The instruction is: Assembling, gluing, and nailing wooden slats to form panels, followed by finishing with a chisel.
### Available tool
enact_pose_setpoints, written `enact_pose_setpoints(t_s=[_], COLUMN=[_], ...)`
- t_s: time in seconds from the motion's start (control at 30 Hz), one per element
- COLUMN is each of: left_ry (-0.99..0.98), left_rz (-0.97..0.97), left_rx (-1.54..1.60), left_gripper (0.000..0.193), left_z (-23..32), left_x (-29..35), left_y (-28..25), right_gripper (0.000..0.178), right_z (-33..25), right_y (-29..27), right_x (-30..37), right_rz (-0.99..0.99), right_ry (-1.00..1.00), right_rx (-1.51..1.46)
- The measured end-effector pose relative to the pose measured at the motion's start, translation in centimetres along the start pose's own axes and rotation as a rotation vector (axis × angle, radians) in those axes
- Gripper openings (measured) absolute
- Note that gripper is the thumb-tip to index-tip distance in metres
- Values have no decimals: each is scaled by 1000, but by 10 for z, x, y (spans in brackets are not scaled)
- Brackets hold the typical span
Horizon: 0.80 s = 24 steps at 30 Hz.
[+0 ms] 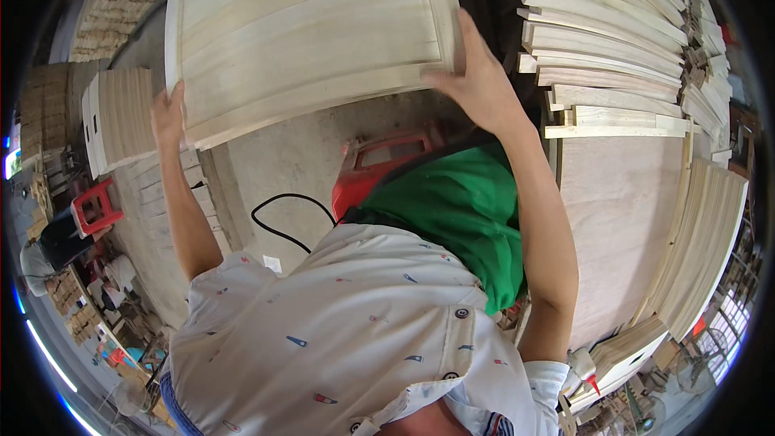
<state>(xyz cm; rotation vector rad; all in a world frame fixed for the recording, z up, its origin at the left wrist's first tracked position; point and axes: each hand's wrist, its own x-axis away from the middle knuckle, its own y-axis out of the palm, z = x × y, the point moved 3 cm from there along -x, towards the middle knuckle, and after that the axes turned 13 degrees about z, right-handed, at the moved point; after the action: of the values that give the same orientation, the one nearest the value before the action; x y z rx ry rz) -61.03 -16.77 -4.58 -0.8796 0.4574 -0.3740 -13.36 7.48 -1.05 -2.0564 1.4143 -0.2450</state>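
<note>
A pale wooden framed panel (307, 32) is tilted up in front of me between my hands, its far end cut off by the top of the view. My left hand (168, 115) is closed on the panel's near left corner, with its fingertips hidden behind the edge. At the near right corner, my right hand (478, 85) grips the side edge, thumb laid over the face and fingers along the outside. That hand is slightly blurred. Below the panel, a red plastic stool (375, 163) stands on the floor, partly covered by green cloth (452, 202) at my waist.
Many pale wood strips (605, 48) are stacked to the right, above a large plywood sheet (617, 218). More stacked boards (125, 113) stand at the left. A black cable (282, 198) loops over the concrete floor. A person (56, 246) sits far left near another red stool (97, 207).
</note>
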Motion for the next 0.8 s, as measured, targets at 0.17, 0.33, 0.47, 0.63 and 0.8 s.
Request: enact_pose_setpoints(t_s=[0.17, 0.33, 0.47, 0.63, 0.8], left_ry=[-62, -161, -180, -127, -134], left_rz=[-60, -193, -155, -173, -207], left_rx=[-109, -128, 174, 78, 217], left_gripper=[74, 79, 57, 72, 70], left_z=[11, -24, -72, 0, 7], left_x=[-3, -29, -26, -13, 2], left_y=[8, 25, 19, 13, 5], right_gripper=[93, 93, 72, 57, 60], right_z=[22, 38, 45, 35, 28], right_y=[4, -4, 29, 7, 11], right_x=[9, 8, 7, 8, 15], right_rz=[-104, -91, 13, 40, -21], right_ry=[-45, -47, -361, -221, -190], right_rx=[120, 141, 291, 200, 179])
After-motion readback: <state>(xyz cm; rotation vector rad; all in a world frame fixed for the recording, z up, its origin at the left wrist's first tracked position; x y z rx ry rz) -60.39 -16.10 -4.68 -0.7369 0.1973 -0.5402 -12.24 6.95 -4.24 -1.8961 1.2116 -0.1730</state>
